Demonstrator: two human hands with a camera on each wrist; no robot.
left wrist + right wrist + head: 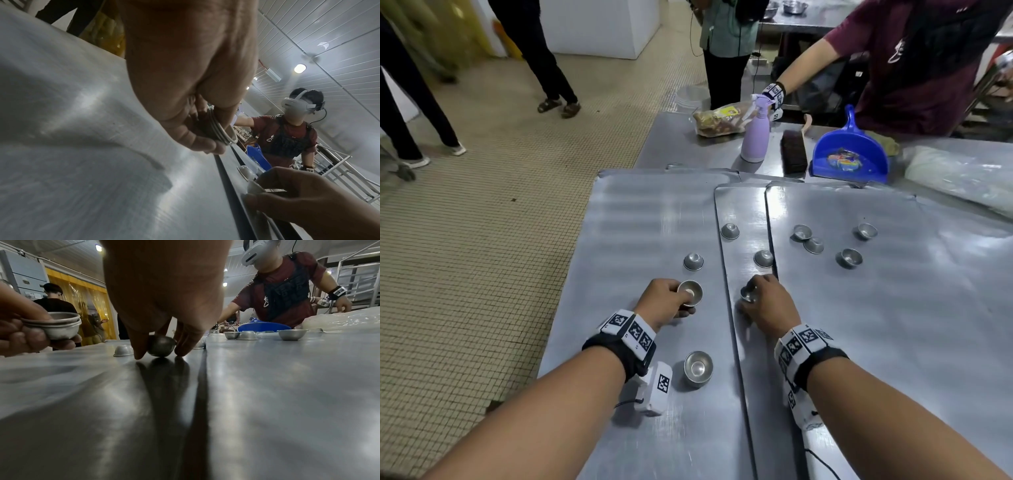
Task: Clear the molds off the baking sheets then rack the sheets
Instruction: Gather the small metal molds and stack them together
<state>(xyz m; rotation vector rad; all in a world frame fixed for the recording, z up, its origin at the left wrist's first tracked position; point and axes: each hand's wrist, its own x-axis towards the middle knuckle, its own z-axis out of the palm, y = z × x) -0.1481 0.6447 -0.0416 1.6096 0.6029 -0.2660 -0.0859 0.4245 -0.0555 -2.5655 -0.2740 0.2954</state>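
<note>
Three steel baking sheets lie side by side: the left sheet (637,219), a narrow strip of the middle sheet (743,205) and the right sheet (893,308). My left hand (671,303) grips a small stack of nested metal molds (690,293) (218,129) just above the left sheet. My right hand (760,301) pinches one mold (749,294) (161,346) that rests on the middle sheet. Loose molds remain: an upturned one (693,262) and an upright one (698,368) on the left sheet, two (729,231) (763,258) on the middle sheet, several (849,257) on the right sheet.
Past the sheets stand a lilac spray bottle (755,137), a brush (793,152), a blue dustpan (849,154) and a bagged loaf (719,121). A person in a maroon shirt (914,61) works across the table. A plastic bag (962,178) lies far right. The table edge drops off at left.
</note>
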